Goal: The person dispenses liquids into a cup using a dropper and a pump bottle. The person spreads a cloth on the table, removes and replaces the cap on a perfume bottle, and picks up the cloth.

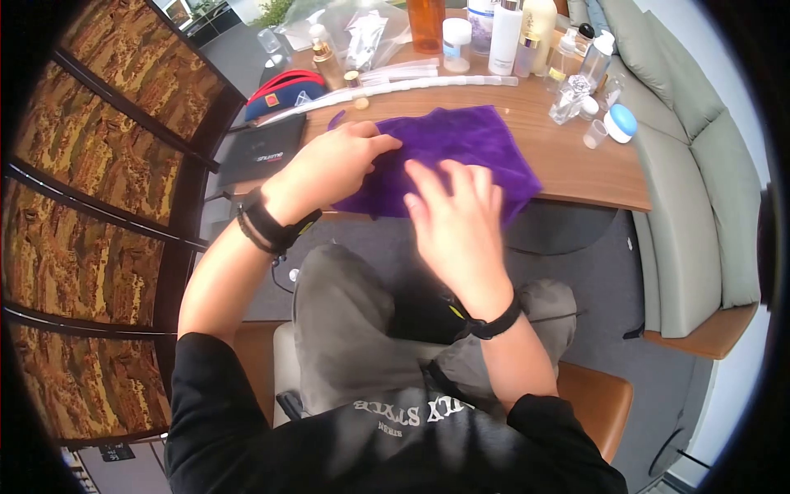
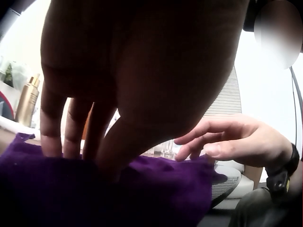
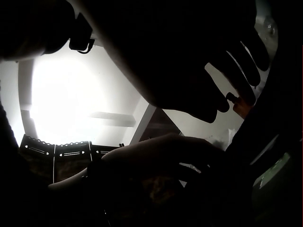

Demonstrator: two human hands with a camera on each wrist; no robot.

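A purple cloth (image 1: 461,144) lies spread on the wooden table, one edge hanging over the front. My left hand (image 1: 337,165) is at the cloth's left part; in the left wrist view the fingers of that hand (image 2: 118,85) point down onto the purple cloth (image 2: 94,189). My right hand (image 1: 462,222) is over the cloth's front right part, fingers spread and slightly bent, holding nothing visible. The left wrist view shows the right hand (image 2: 236,139) beside the cloth's edge; contact there cannot be told. The right wrist view is very dark, with the right hand (image 3: 189,61) in silhouette.
Bottles and jars, among them a white bottle (image 1: 504,41), stand along the table's back. A blue-lidded jar (image 1: 620,123) and small clear cup (image 1: 595,134) are at the right. At the left lie a black pouch (image 1: 262,152) and a blue-red case (image 1: 284,92).
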